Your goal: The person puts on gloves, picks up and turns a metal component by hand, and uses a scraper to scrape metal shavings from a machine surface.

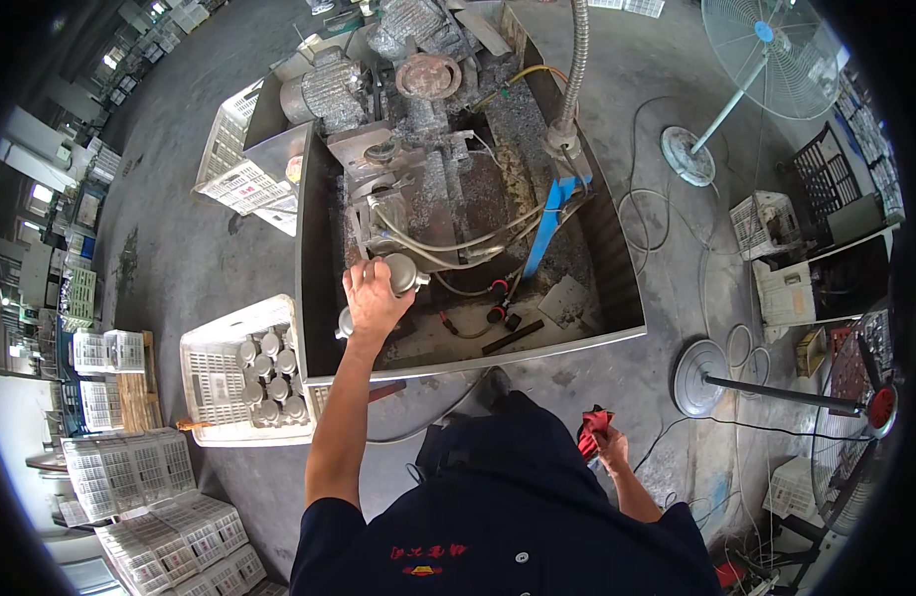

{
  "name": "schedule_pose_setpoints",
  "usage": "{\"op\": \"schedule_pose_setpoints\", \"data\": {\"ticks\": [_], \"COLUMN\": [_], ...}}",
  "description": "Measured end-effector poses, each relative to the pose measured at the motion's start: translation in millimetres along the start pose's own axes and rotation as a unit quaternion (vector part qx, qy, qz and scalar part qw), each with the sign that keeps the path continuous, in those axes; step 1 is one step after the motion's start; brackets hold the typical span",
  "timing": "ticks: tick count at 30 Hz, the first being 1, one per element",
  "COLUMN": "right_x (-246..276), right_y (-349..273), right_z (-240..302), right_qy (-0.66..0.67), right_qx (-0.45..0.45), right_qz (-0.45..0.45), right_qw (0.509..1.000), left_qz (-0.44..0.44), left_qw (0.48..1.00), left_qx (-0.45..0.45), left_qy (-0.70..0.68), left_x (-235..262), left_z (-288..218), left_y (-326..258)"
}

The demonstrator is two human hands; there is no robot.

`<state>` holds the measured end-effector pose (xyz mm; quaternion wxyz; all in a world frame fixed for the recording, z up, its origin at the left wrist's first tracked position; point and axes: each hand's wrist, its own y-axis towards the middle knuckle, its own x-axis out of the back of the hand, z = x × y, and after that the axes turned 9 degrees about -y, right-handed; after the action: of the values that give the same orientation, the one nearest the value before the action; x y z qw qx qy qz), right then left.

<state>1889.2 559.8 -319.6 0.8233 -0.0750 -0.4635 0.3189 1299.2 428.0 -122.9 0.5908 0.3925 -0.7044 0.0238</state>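
Observation:
My left hand point(377, 298) reaches over the near left part of a metal machine tub point(458, 368), its fingers closed round a round, silvery cast metal part point(405, 270). A second metal part point(345, 323) shows partly beside my wrist at the tub's left wall; my forearm hides some of it. Down by my right side, my right hand point(612, 449) is closed on a bunched red cloth point(592, 431). Behind the held part stands the machine's greasy fixture point(379, 189), with hoses running across it.
To the left of the tub stands a white plastic crate point(212, 382) with several similar metal parts point(269, 372). A blue post point(545, 228) and a flexible metal conduit point(577, 70) rise inside the tub. Two pedestal fans point(688, 156) and loose cables lie to the right.

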Motion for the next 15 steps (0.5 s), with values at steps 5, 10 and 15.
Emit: {"op": "schedule_pose_setpoints", "data": {"ticks": [5, 10, 15], "right_x": [10, 15, 16], "right_y": [28, 43, 46], "right_z": [29, 44, 20], "right_qy": [-0.051, 0.001, 0.021], "right_qx": [0.017, 0.014, 0.035], "right_qz": [0.039, 0.060, 0.051], "right_qw": [0.998, 0.998, 0.998], "left_qz": [-0.028, -0.179, -0.224], "left_qw": [0.995, 0.936, 0.580], "left_qx": [-0.069, 0.096, 0.347], "left_qy": [-0.059, -0.288, -0.701], "left_x": [33, 55, 75], "left_z": [2, -10, -39], "left_y": [-2, -19, -37]}}
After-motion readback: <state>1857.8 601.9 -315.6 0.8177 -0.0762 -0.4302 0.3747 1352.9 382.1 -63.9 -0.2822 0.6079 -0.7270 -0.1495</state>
